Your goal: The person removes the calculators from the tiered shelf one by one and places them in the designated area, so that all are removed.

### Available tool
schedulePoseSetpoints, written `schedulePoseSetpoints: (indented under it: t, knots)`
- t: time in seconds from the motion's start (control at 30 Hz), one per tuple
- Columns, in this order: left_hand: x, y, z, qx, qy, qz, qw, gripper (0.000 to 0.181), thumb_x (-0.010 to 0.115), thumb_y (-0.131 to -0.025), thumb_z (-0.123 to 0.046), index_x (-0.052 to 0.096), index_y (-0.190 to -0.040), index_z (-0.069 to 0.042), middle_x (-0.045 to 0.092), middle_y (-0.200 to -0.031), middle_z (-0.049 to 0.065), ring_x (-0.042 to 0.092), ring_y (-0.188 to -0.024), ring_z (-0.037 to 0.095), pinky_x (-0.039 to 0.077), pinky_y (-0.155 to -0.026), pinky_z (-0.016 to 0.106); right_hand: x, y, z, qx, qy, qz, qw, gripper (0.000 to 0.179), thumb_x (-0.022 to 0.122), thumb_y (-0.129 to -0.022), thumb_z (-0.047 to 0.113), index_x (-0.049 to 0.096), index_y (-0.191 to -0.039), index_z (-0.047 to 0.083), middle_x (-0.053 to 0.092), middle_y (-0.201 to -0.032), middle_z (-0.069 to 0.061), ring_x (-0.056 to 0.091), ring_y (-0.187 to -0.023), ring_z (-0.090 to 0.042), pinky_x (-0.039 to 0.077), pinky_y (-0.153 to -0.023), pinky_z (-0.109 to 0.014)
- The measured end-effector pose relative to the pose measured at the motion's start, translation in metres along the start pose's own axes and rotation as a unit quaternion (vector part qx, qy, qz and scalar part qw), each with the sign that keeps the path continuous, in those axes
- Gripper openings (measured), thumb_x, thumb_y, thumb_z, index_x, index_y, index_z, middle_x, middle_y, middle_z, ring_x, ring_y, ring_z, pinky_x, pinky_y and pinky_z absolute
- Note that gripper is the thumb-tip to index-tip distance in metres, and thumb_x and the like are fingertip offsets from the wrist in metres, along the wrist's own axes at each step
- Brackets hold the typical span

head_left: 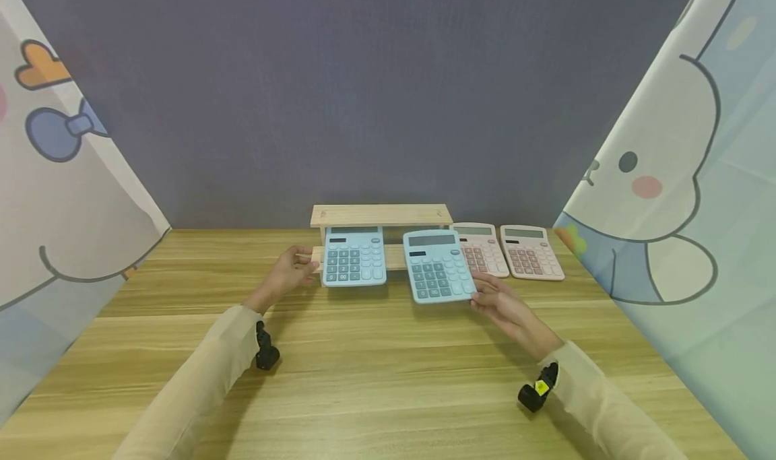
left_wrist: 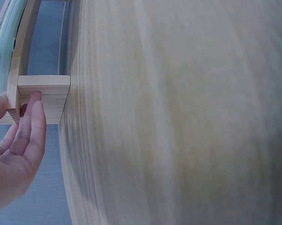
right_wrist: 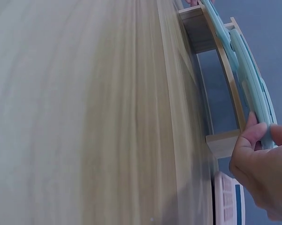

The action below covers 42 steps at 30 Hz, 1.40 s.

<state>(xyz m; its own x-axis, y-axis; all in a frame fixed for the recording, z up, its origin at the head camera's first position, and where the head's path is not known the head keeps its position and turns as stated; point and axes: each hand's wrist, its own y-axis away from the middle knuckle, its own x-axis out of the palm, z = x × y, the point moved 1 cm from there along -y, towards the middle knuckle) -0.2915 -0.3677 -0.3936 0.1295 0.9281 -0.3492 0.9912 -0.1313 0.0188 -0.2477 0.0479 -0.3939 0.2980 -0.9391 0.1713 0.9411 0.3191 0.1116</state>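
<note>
A small two-level wooden shelf point(head_left: 397, 256) stands on the table toward the back. My left hand point(head_left: 292, 271) grips the left end of its lower board, with the thumb above and fingers point(left_wrist: 35, 126) underneath. One blue calculator point(head_left: 354, 258) lies on that board at the left, its top end under the upper board. With my right hand point(head_left: 500, 305) I pinch a second blue calculator point(head_left: 439, 268) by its lower right edge. It is tilted slightly and overlaps the right half of the shelf in the head view. The right wrist view shows my thumb and fingers point(right_wrist: 248, 133) on opposite faces.
Two pink calculators, a nearer one point(head_left: 485, 258) and an outer one point(head_left: 532, 252), lie right of the shelf. A dark panel point(head_left: 376, 96) rises behind the table point(head_left: 364, 379). Cartoon-printed cloths point(head_left: 79, 197) flank both sides.
</note>
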Motion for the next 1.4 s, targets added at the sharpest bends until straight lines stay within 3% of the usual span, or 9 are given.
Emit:
schedulePoseSetpoints:
  t: [0.37, 0.97, 1.4]
  knots:
    - [0.0, -0.001, 0.001, 0.002, -0.001, -0.007, 1.0, 0.046, 0.047, -0.095, -0.009, 0.028, -0.133, 0.008, 0.04, -0.125, 0.032, 0.053, -0.108, 0.041, 0.053, -0.088, 0.042, -0.012, 0.012, -0.001, -0.012, 0.0, 0.021, 0.9997, 0.045, 0.041, -0.09, -0.009, 0.031, -0.131, 0.006, 0.054, -0.106, 0.001, 0.051, -0.086, -0.008, 0.048, -0.075, -0.017]
    - [0.0, -0.003, 0.003, -0.004, -0.002, -0.006, 1.0, 0.046, 0.047, -0.095, -0.01, 0.028, -0.132, 0.009, 0.04, -0.124, 0.031, 0.055, -0.104, 0.039, 0.053, -0.088, 0.041, -0.033, 0.036, 0.0, -0.019, -0.024, 0.029, 0.9991, 0.043, 0.039, -0.09, -0.011, 0.031, -0.129, 0.007, 0.055, -0.106, 0.0, 0.052, -0.088, -0.008, 0.049, -0.075, -0.018]
    - [0.0, -0.003, 0.003, -0.005, -0.002, -0.004, 1.0, 0.048, 0.047, -0.095, -0.01, 0.027, -0.134, 0.009, 0.039, -0.125, 0.032, 0.055, -0.104, 0.041, 0.052, -0.09, 0.042, -0.055, 0.05, -0.001, -0.049, -0.05, 0.07, 0.9951, 0.039, 0.038, -0.092, -0.01, 0.042, -0.123, 0.013, 0.058, -0.104, -0.001, 0.054, -0.088, -0.009, 0.05, -0.077, -0.019]
